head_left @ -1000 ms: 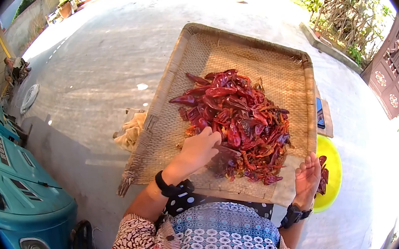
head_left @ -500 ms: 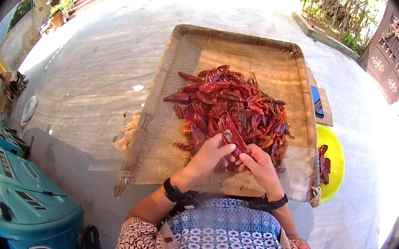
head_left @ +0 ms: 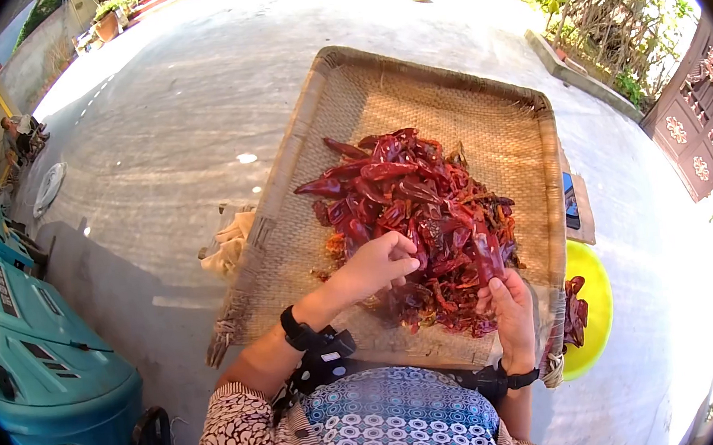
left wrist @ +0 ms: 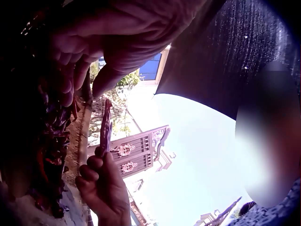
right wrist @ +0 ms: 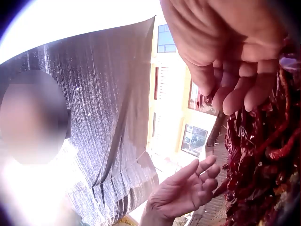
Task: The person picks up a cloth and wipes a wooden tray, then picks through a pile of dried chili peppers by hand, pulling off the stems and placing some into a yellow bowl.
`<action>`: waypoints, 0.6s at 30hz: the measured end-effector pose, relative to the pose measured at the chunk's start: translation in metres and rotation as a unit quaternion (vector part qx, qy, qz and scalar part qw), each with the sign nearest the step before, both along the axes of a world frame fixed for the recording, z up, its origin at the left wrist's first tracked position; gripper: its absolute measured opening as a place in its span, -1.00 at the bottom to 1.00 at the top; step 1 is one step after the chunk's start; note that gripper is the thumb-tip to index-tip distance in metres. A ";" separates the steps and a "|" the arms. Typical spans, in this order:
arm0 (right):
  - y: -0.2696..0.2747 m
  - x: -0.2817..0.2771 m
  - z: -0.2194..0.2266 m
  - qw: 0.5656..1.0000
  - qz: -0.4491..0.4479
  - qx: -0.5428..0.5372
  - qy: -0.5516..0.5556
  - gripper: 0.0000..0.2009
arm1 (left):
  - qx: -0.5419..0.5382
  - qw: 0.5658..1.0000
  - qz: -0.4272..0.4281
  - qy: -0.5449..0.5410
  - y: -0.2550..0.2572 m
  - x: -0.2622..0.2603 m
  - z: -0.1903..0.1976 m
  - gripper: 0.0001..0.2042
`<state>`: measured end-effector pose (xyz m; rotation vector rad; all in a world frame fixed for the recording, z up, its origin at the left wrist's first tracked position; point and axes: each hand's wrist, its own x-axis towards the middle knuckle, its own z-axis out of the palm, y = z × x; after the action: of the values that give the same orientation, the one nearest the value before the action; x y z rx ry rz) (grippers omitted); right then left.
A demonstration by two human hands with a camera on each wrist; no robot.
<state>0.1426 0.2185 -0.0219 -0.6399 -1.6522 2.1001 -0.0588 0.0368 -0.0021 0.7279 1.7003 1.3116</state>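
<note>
My right hand (head_left: pixel 508 300) pinches a dried red chili pepper (head_left: pixel 488 254) between thumb and fingers, at the right side of the pile. The left wrist view shows that chili pepper (left wrist: pixel 106 127) standing up from the fist. My left hand (head_left: pixel 376 266) hovers at the near left of the pile of dried red chili peppers (head_left: pixel 414 190), its fingers loosely bent around nothing. From the right wrist, that left hand (right wrist: pixel 183 193) appears with its palm turned up. The pile lies in a woven tray (head_left: pixel 464 89) in front of the body.
A yellow basin (head_left: pixel 596 310) with several red chili peppers stands right of the tray. A phone (head_left: pixel 570 200) lies on a board behind it. Beige cloth (head_left: pixel 228 245) sits left of the tray, and a teal vehicle (head_left: pixel 47 342) stands further left. Another person (head_left: pixel 24 136) sits far left.
The left hand went from the pile to meet the right hand at a chili pepper, then let go and moved left. The right hand, empty at first, now holds the pepper further right.
</note>
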 end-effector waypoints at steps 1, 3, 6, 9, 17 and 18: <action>0.014 0.005 -0.004 0.998 -0.039 -0.019 0.053 -0.86 | 0.020 0.999 0.012 0.042 0.003 -0.006 0.004 -0.73; 0.038 0.016 -0.010 0.974 -0.151 -0.095 0.140 -0.86 | 0.035 0.987 0.031 0.153 0.016 -0.025 0.001 -0.74; 0.080 0.041 -0.030 0.918 -0.243 -0.198 0.243 -0.80 | 0.032 0.924 0.074 0.373 0.037 -0.042 -0.003 -0.70; 0.100 0.058 -0.041 0.852 -0.230 -0.332 0.334 -0.75 | 0.012 0.871 0.110 0.478 0.057 -0.046 -0.007 -0.65; 0.056 0.027 -0.037 0.950 -0.195 -0.187 0.157 -0.80 | 0.033 0.832 0.126 0.539 0.071 -0.047 -0.023 -0.63; 0.050 0.019 -0.034 0.964 -0.170 -0.150 0.137 -0.80 | 0.049 0.841 0.141 0.520 0.068 -0.039 -0.016 -0.63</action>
<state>0.1621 0.2683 -0.0559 -0.6369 -1.0068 2.0839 -0.0981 0.1046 -0.0180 1.4691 2.6818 1.2720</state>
